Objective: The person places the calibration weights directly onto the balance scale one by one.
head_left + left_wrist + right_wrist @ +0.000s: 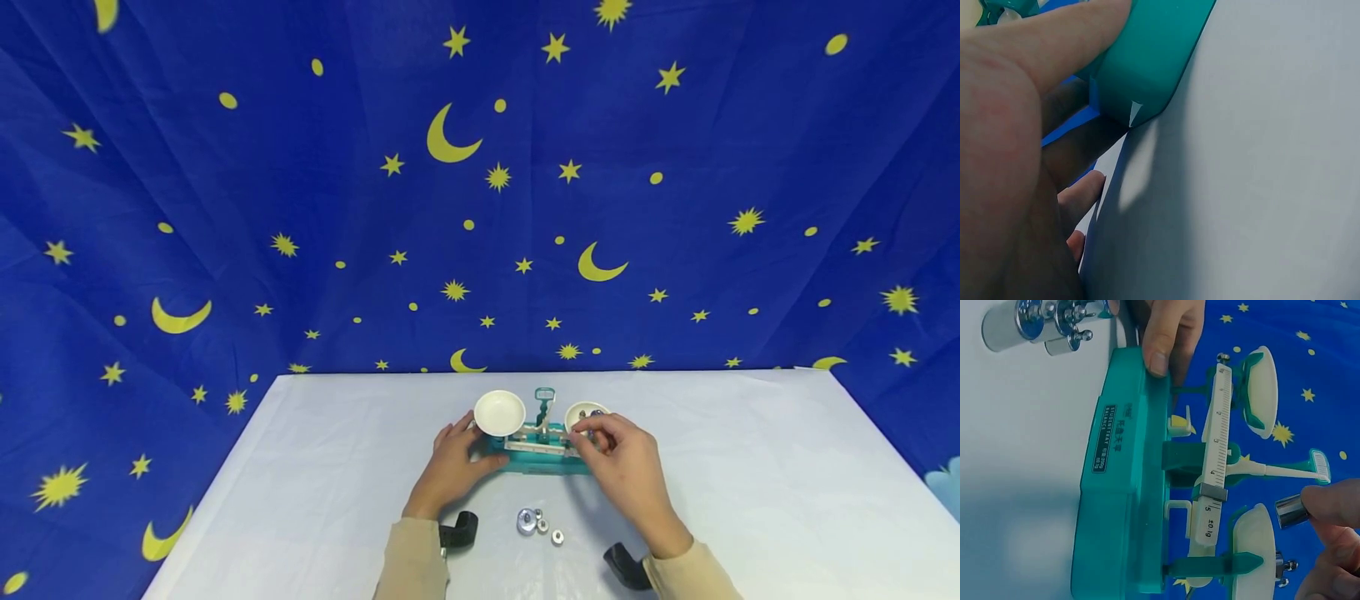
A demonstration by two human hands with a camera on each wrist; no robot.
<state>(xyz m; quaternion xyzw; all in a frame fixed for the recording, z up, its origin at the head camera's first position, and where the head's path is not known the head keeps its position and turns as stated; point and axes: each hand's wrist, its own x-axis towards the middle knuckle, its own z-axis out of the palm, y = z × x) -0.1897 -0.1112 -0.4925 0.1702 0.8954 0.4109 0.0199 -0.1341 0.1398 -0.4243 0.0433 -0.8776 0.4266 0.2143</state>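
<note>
Right hand [630, 471] pinches a metal weight [1292, 511] near the right pan [573, 413].
Left hand [452, 468] grips the left end of the green balance [536, 463], thumb nearer.

The white tabletop [765, 475] stretches between its far-left and far-right corners, smooth and pale. A teal tray balance [536, 462] stands on it about midway between the left and right edges, lengthwise along the far edge. Toward the near edge from it, a large metal weight [527, 522] sits beside two smaller weights [543, 527]; a fourth weight [557, 538] stands slightly apart, rightward.
</note>
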